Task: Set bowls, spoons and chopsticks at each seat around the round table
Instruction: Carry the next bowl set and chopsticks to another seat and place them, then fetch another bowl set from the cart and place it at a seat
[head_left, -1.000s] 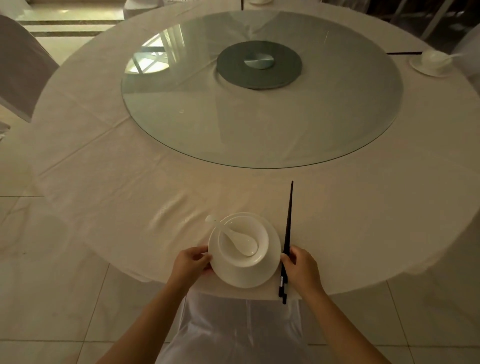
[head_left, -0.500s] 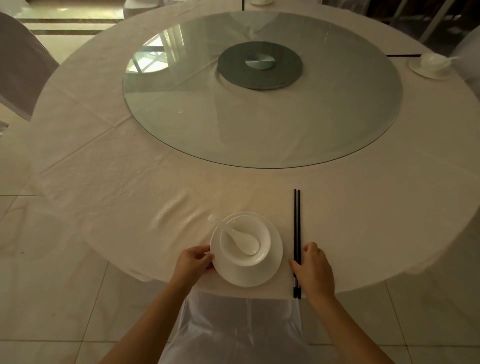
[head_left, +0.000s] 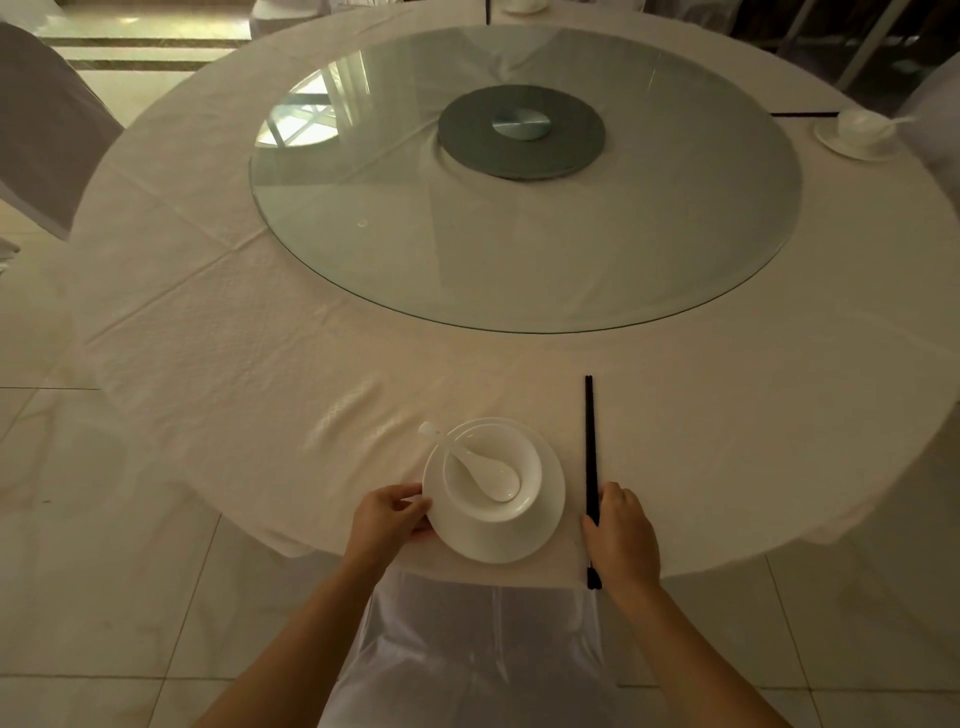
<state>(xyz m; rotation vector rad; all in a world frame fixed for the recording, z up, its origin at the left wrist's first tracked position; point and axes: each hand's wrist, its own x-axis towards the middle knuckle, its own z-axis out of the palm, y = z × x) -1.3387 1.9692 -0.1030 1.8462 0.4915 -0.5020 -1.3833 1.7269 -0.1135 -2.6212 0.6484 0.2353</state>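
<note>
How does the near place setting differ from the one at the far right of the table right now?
The near setting has both hands on it: the left hand at the saucer's rim, the right hand on the chopsticks; the far setting is untouched. Near chopsticks lie to the right of the bowl, pointing at the turntable; the far chopsticks lie beyond theirs. Both have a white bowl, saucer and spoon.

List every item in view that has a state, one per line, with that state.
bowl: upright on the saucer, holds the spoon
spoon: lying in the bowl, handle over the far-left rim
saucer: flat on the tablecloth near the edge
chopsticks: paired, flat, right of the saucer
left hand: gripping the saucer's left rim
right hand: resting on the chopsticks' near end
far place setting: laid
</note>
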